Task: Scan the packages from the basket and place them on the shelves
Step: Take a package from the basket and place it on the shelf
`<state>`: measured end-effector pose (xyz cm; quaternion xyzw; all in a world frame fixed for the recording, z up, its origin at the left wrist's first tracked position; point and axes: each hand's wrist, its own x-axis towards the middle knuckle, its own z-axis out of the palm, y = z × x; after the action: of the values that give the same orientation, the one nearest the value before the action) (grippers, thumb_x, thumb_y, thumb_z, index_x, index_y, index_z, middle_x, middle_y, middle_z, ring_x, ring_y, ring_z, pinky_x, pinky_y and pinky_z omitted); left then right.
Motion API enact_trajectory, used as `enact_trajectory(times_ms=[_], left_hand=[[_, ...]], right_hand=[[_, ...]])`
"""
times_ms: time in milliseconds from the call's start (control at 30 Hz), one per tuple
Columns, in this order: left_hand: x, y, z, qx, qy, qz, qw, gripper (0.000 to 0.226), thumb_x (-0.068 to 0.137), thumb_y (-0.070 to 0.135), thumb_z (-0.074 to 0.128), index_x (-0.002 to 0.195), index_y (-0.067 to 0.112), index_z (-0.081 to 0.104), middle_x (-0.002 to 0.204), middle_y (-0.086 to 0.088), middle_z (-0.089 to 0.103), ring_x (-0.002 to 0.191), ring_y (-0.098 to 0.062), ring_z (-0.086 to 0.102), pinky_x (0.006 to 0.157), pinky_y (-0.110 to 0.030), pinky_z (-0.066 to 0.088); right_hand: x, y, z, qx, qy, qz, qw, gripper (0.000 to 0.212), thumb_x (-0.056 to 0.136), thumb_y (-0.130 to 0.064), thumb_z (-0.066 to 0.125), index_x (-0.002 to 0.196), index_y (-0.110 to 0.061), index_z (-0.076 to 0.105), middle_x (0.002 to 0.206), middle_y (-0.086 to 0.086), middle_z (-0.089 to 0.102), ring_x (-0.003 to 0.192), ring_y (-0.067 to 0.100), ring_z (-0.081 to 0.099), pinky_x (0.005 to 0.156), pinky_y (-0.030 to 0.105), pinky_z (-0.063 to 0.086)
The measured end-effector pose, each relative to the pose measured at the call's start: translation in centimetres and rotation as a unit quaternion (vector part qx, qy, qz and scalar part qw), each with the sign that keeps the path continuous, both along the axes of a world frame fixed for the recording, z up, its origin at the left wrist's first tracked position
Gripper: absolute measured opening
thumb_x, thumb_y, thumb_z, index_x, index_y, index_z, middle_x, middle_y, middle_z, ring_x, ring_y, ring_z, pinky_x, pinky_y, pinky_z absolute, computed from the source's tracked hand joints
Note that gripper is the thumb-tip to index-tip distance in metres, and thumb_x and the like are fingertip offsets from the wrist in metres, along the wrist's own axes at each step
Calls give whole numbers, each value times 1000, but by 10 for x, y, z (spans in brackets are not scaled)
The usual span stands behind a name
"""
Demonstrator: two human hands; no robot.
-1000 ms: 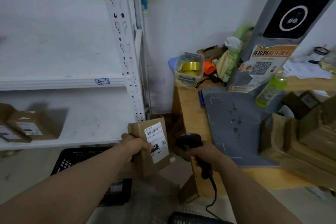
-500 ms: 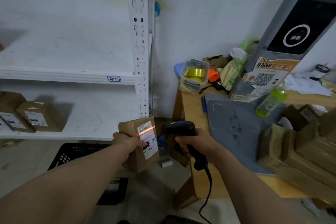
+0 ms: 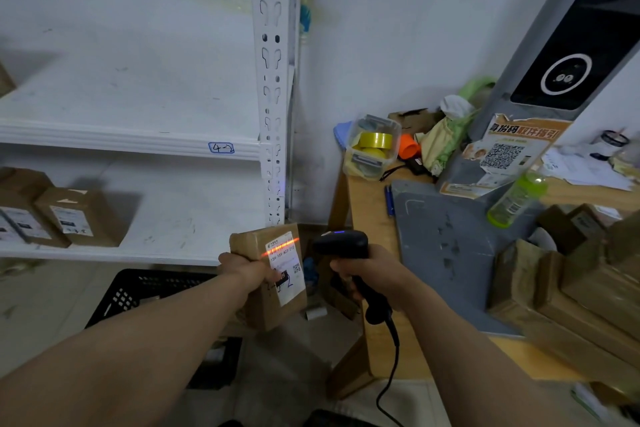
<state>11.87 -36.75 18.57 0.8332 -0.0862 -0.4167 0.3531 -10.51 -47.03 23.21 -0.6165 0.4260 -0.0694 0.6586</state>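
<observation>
Scan line right across the parcel label

Left hand (image 3: 247,270) is wrapped round a brown cardboard package (image 3: 258,308), holding it upright at lower centre of the frame, just up and right of the black basket (image 3: 138,291) on the floor. Right hand (image 3: 367,274) is clamped on the grip of a black corded scanner (image 3: 343,244) just beside it. An orange-red line cuts across the top of the white label (image 3: 285,270). Under the barcode I read something like 15H-159-A03-210, plus a tiny QR code and marker scribble I can't make out. The shelf (image 3: 138,139) at centre left has a blue handwritten tag (image 3: 221,148) saying 4-2, and two labelled boxes (image 3: 79,217) sit on the level below, far left. On the tabletop (image 3: 367,218) at right there's a poster (image 3: 509,149) with a big QR code and orange Chinese lettering.
</observation>
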Motion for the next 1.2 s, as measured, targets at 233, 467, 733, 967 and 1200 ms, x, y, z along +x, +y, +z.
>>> enact_trajectory(times_ms=[233, 467, 733, 967, 1200], left_hand=[[-4, -6, -3, -5, 0, -20, 1000, 73, 62, 16, 95, 108, 16, 38, 114, -13, 61, 107, -35, 62, 96, -54, 54], [-18, -28, -3, -23, 4, -59, 998, 86, 56, 10, 96, 115, 16, 34, 119, -12, 58, 113, -33, 59, 97, -48, 54], [-46, -64, -2, -85, 67, -168, 980, 87, 45, 8, 98, 113, 16, 44, 112, -3, 68, 113, -25, 63, 101, -49, 53], [-48, -72, -3, -75, 75, -218, 970, 103, 43, 8, 98, 123, 15, 34, 115, -5, 67, 114, -26, 62, 102, -48, 52], [-33, -69, -3, -69, 79, -213, 971, 94, 50, 1, 95, 120, 17, 34, 118, -5, 65, 116, -27, 60, 103, -48, 51]], right_hand=[[-3, -6, -5, 1, 5, -5, 1000, 28, 86, -26, 76, 110, -14, 70, 83, 7, 66, 73, 24, 60, 68, 35, 53], [-15, -26, -24, -30, 100, -121, 987, 21, 90, -18, 73, 107, -20, 62, 99, 8, 66, 84, 22, 63, 75, 34, 58], [-39, -57, -74, -70, 265, -171, 946, 23, 85, 0, 61, 99, -13, 48, 83, 4, 52, 73, 16, 53, 60, 26, 45], [-40, -67, -101, -94, 308, -134, 937, 13, 93, -5, 54, 84, -14, 53, 85, 3, 55, 86, 20, 58, 71, 28, 47], [-38, -71, -130, -126, 362, -78, 920, 33, 101, -14, 48, 133, -10, 56, 132, 12, 60, 114, 25, 60, 80, 27, 44]])
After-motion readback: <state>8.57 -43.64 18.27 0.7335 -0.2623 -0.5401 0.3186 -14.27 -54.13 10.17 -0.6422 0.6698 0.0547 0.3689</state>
